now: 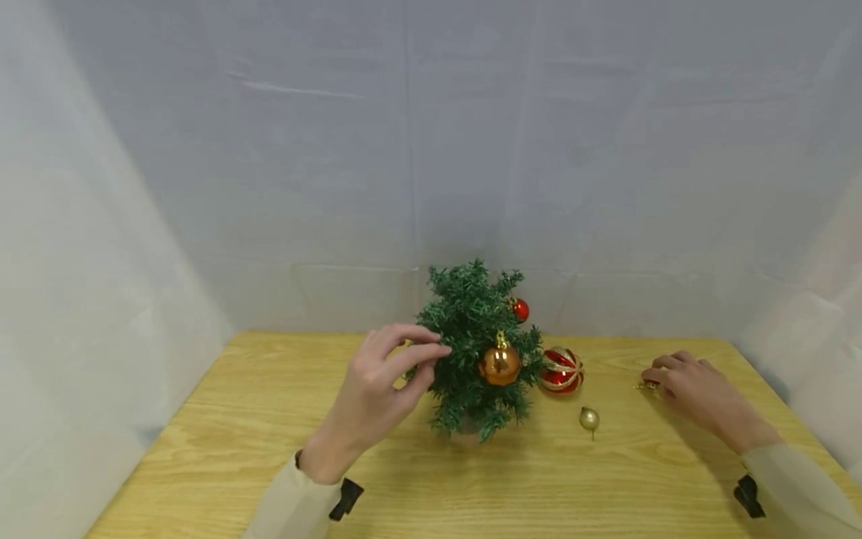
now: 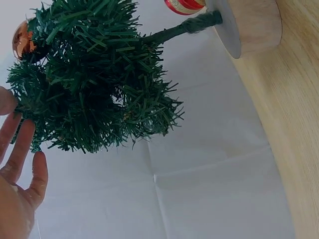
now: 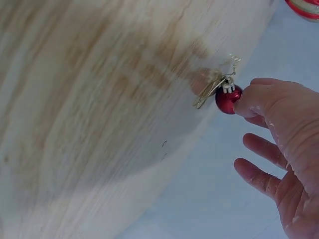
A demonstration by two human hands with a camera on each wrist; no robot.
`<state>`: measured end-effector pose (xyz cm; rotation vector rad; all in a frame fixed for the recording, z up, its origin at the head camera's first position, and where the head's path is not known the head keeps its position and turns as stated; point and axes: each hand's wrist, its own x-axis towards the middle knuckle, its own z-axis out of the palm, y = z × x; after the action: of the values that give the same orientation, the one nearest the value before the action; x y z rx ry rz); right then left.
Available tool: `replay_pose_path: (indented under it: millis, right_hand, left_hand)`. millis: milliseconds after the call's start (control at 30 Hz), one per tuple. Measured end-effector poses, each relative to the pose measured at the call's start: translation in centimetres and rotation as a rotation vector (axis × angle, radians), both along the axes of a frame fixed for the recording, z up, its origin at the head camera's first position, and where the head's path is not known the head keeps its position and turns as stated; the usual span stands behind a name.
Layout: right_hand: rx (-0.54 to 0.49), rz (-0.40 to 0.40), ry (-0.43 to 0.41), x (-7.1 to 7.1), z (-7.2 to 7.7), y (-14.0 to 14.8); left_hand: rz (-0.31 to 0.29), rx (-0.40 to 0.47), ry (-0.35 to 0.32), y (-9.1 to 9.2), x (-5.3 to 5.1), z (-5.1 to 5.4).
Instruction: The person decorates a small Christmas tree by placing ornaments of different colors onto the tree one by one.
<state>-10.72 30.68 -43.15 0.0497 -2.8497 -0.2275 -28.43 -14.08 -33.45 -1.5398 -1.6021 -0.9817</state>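
A small green artificial Christmas tree (image 1: 471, 329) stands on a round wooden base (image 2: 259, 27) in the middle of the table. My left hand (image 1: 377, 382) is at the tree's left side, fingertips touching or just beside the outer needles; fingers (image 2: 22, 142) look fairly straight in the left wrist view, and no ornament shows in them. At the right, my right hand (image 1: 700, 393) pinches a small red bauble (image 3: 228, 99) between thumb and finger, low over the table. Its gold cap and looped gold cord (image 3: 209, 92) point away from the fingers.
On the tree hang a copper-coloured bauble (image 1: 500, 365) and a small red bauble (image 1: 520, 310). A larger red bauble with glittery stripes (image 1: 561, 370) is right of the tree. A small gold ornament (image 1: 589, 419) lies on the wooden table (image 1: 222, 442). White sheeting (image 1: 337, 187) surrounds the table.
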Motion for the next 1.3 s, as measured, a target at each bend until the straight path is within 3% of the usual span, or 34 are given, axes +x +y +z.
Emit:
replay_pose_path:
  millis: [300,833,1100,1300]
  right_hand:
    - [0.017,-0.147,-0.003,3.6,-0.2,-2.7]
    - [0.042,-0.185,-0.013,4.5,-0.6,-3.6]
    - [0.096,-0.155,0.105,5.3,-0.6,-3.9]
    - [0.042,-0.096,0.219,5.6,-0.1,-4.4]
  left_hand:
    - [-0.164,-0.019,0.018,0.2,-2.4,0.0]
    - [-0.22,-0.034,0.016,0.1,-2.8,0.2]
    - [-0.244,-0.017,0.033,0.5,-2.6,0.1]
    - [-0.26,-0.01,0.055,1.0,-2.0,0.1]
